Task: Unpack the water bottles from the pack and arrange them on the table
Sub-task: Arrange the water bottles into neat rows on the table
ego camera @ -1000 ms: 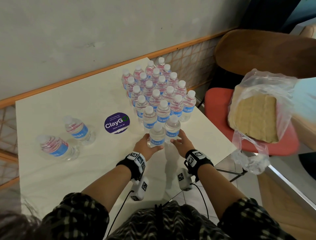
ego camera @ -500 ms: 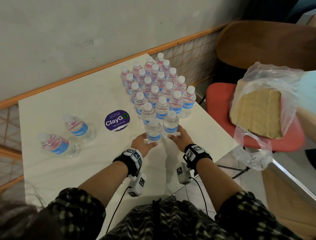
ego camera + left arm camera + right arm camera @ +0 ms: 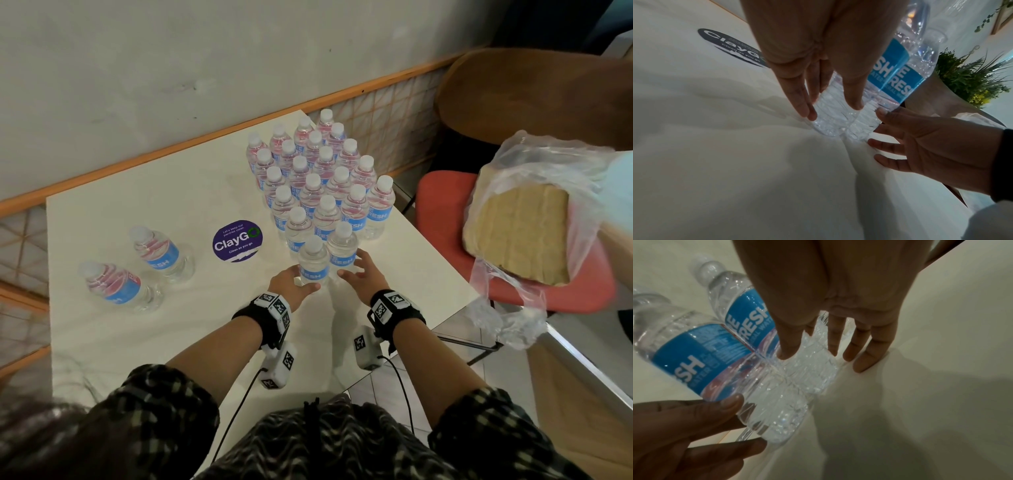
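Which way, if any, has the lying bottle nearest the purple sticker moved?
No. The lying bottle keeps the same gap left of the purple sticker.

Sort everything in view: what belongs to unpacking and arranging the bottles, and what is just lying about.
Job: block of upright bottles, front bottle held by left hand, neighbouring bottle at right hand, two separate bottles, table, plastic wrap with cardboard.
Lying about: ClayGo sticker, red chair, brown chair, plant.

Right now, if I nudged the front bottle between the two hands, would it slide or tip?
The front bottle stands upright, tall on a narrow base, so a high push would probably tip it; a low one may slide it on the smooth table. It looks full, so likely heavy for its size.
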A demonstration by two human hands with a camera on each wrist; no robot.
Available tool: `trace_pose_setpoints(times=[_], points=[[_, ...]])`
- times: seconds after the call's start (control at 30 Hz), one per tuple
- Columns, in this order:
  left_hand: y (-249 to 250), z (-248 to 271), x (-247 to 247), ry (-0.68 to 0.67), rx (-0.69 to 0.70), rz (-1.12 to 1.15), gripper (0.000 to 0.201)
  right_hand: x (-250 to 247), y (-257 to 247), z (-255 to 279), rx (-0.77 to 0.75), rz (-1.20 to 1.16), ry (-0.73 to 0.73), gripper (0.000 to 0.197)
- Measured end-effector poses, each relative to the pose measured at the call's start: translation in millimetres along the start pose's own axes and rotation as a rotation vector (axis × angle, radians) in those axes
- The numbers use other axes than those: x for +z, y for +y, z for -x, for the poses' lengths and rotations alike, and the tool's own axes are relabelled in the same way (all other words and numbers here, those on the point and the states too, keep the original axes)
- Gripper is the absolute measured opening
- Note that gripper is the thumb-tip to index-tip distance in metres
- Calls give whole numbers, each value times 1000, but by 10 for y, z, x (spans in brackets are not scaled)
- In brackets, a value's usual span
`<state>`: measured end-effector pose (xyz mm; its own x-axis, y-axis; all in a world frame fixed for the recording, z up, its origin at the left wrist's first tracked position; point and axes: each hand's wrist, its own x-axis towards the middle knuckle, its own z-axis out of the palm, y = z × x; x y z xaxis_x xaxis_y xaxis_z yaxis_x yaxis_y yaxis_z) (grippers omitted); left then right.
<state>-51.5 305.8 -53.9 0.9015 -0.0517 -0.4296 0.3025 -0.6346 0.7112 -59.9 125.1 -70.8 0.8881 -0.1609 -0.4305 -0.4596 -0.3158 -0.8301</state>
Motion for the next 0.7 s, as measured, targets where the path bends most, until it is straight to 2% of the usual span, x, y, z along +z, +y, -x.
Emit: trace_pose_setpoints(times=[0.37, 0.7], points=[[99, 8, -4, 25, 7, -60, 52, 21, -20, -20, -3, -36, 61, 62], [135, 6, -6, 10, 23, -77, 52, 8, -8, -82, 22, -91, 46, 63]])
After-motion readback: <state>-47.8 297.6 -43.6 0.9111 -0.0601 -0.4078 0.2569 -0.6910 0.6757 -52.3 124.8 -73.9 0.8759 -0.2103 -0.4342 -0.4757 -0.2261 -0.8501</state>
